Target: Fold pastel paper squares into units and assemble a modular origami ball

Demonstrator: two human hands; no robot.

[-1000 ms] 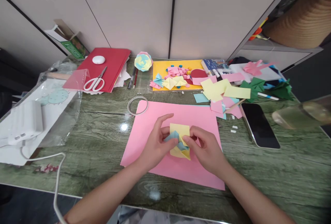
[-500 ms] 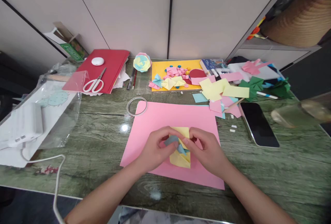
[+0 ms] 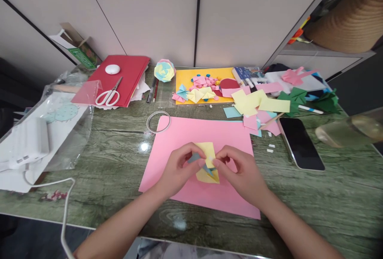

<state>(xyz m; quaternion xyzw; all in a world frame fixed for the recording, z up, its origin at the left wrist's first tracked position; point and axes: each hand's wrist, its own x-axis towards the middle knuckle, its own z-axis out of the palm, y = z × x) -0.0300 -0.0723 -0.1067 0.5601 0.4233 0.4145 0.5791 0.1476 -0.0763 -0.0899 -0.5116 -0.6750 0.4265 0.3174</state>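
Between left hand [image 3: 180, 168] and right hand [image 3: 243, 174], folded yellow-blue paper [image 3: 208, 151], pinched

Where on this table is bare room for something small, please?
Bare tabletop shows between the plastic bag and the pink sheet, and between the phone and the right forearm. The far edge is crowded, from red folder to green paper.

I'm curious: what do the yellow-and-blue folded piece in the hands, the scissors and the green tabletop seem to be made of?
The yellow-and-blue folded piece looks like matte paper: thin, with straight edges and creases. The scissors seem to pair grey metal blades with smooth white handles, probably plastic. The green tabletop is glossy, mirroring bright spots; its wood grain could be real or printed.
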